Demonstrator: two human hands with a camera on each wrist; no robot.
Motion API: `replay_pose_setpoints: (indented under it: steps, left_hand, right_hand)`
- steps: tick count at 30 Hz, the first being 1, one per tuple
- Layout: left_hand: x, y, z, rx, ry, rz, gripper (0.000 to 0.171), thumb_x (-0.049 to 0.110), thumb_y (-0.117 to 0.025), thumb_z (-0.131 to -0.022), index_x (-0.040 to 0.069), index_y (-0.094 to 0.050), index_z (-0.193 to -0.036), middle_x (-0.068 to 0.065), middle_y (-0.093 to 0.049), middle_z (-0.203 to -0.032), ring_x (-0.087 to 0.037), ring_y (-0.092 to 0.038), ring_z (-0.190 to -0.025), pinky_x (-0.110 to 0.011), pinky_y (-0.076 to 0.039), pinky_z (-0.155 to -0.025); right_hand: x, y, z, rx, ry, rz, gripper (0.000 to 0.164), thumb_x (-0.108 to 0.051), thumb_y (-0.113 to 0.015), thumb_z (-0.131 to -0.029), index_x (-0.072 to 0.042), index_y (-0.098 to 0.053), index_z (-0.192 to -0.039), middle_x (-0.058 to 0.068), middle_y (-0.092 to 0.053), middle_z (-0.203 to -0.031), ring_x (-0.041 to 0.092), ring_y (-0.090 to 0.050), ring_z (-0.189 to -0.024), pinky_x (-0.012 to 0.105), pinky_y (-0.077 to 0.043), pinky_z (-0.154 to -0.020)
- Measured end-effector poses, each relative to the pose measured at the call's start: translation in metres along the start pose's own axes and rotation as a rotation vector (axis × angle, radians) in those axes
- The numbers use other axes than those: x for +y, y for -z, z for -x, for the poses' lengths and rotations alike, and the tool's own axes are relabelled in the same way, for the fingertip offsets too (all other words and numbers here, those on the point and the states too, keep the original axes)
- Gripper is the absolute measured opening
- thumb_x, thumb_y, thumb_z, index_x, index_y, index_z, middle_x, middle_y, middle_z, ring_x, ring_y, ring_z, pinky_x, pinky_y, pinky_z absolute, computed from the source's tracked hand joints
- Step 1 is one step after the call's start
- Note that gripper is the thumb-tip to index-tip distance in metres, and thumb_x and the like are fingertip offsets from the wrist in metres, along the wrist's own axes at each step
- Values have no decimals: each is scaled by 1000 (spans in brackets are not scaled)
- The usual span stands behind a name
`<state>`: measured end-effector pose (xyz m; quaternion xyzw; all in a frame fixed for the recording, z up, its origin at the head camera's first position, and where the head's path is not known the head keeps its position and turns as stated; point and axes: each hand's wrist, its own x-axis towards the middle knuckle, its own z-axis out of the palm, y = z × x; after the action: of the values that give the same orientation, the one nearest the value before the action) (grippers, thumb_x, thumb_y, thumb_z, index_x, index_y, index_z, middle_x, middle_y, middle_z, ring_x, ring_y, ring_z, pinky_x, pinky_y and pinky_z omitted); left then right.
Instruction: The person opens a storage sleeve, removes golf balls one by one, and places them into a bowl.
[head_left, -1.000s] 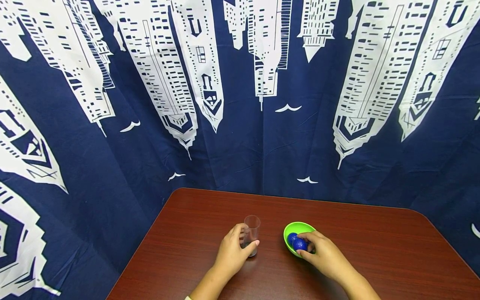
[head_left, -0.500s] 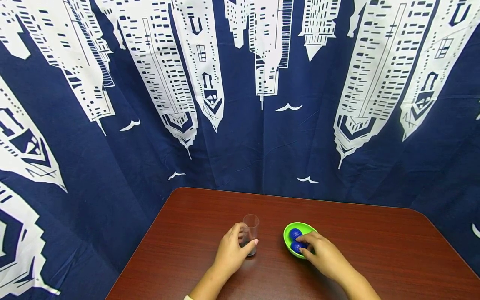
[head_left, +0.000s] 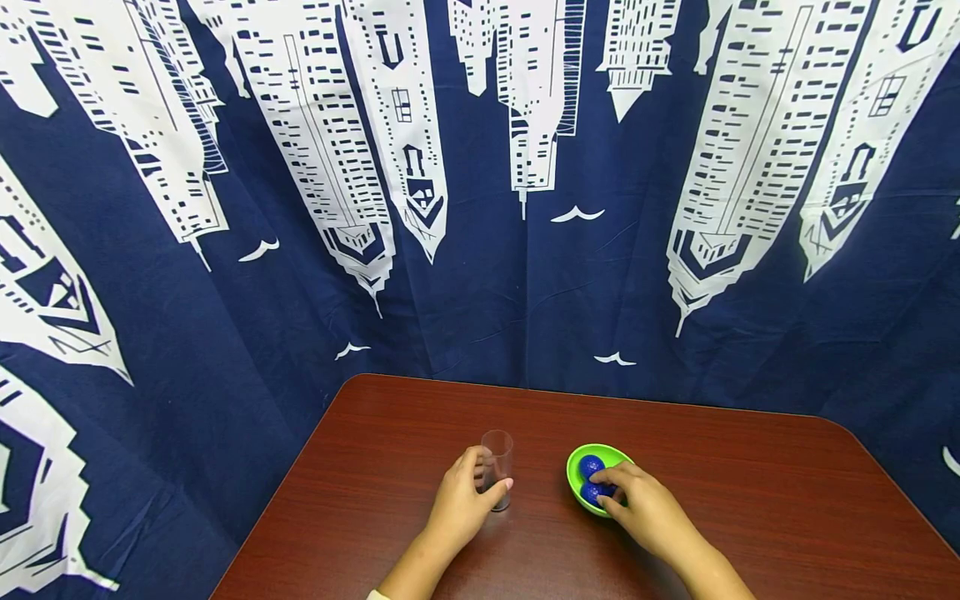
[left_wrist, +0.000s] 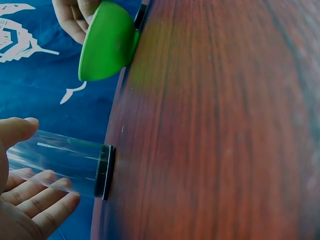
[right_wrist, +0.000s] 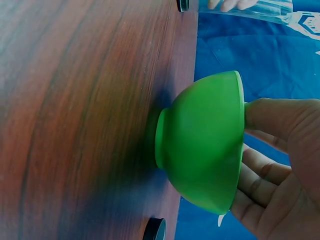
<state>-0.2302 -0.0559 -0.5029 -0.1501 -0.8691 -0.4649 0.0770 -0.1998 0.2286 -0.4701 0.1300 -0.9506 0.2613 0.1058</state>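
Observation:
My left hand (head_left: 462, 498) curls round a clear cylindrical cup (head_left: 498, 454) standing upright on the table. In the left wrist view, the thumb lies along one side of the cup (left_wrist: 65, 160) and the fingers along the other; its base is dark. My right hand (head_left: 651, 510) reaches into a green bowl (head_left: 621, 456) and pinches the nearer blue ball (head_left: 594, 494) between thumb and fingers. Another blue ball (head_left: 591, 467) lies behind it in the bowl. Seen from the right wrist, the wall of the bowl (right_wrist: 205, 140) hides both balls and the fingertips.
A reddish-brown wooden table (head_left: 750, 475) carries everything. Beyond the bowl in the left wrist view, a small black disc-shaped object (right_wrist: 156, 230) sits on the tabletop; my right hand covers it from above. A navy curtain (head_left: 465, 317) with white buildings hangs behind the table.
My left hand and the cup have shifted slightly left. The nearer blue ball has dropped lower in the bowl under my right fingers, and the other ball has shifted slightly toward the back.

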Motion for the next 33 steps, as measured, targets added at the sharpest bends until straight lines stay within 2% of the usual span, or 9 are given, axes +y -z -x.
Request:
replay_pose_setpoints:
  steps: [14, 18, 21, 26, 30, 33]
  left_hand:
    - [-3, -1, 0, -16, 20, 8, 52, 26, -79, -89, 8, -52, -130, -14, -62, -131, -34, -64, -120, -38, -57, -97]
    - [-4, -1, -1, -23, 32, -2, 61, 24, -82, -86, 8, -50, -136, -14, -62, -131, -32, -65, -120, -42, -57, -96]
    - [-3, 2, -2, -29, 40, -10, 72, 29, -82, -86, 5, -46, -143, -17, -62, -134, -34, -63, -122, -48, -55, -98]
    - [2, 11, -2, -30, 63, 1, 84, 40, -79, -87, 4, -39, -151, -20, -58, -141, -39, -57, -130, -56, -50, -104]
    - [5, 20, -2, -32, 68, 12, 86, 45, -78, -86, 8, -38, -152, -16, -56, -144, -40, -53, -135, -60, -45, -107]
    - [6, 28, -2, -23, 57, -9, 83, 50, -76, -87, 10, -42, -150, -13, -56, -145, -40, -52, -136, -61, -44, -108]
  right_hand:
    - [0, 0, -1, -6, -11, -28, 21, -7, -80, -84, -15, -75, -103, -6, -62, -88, -4, -50, -71, 19, -47, -63]
    - [1, -1, 0, -2, -20, -30, 21, -8, -80, -84, -15, -75, -103, -5, -62, -90, -4, -51, -72, 19, -48, -64]
    - [2, -2, 0, 14, -24, -36, 21, -9, -80, -84, -15, -75, -103, -4, -64, -94, -4, -53, -73, 20, -50, -65]
    - [4, -2, 1, 86, 9, -47, 20, -11, -80, -85, -15, -75, -105, -8, -65, -96, -6, -54, -75, 22, -52, -67]
    - [5, 3, 2, 180, 58, -47, 17, -9, -76, -88, -14, -75, -104, -12, -64, -92, -7, -54, -76, 24, -52, -66]
    - [6, 7, 3, 242, 88, -58, 15, -7, -74, -90, -12, -74, -104, -8, -67, -94, -7, -55, -76, 27, -55, -65]
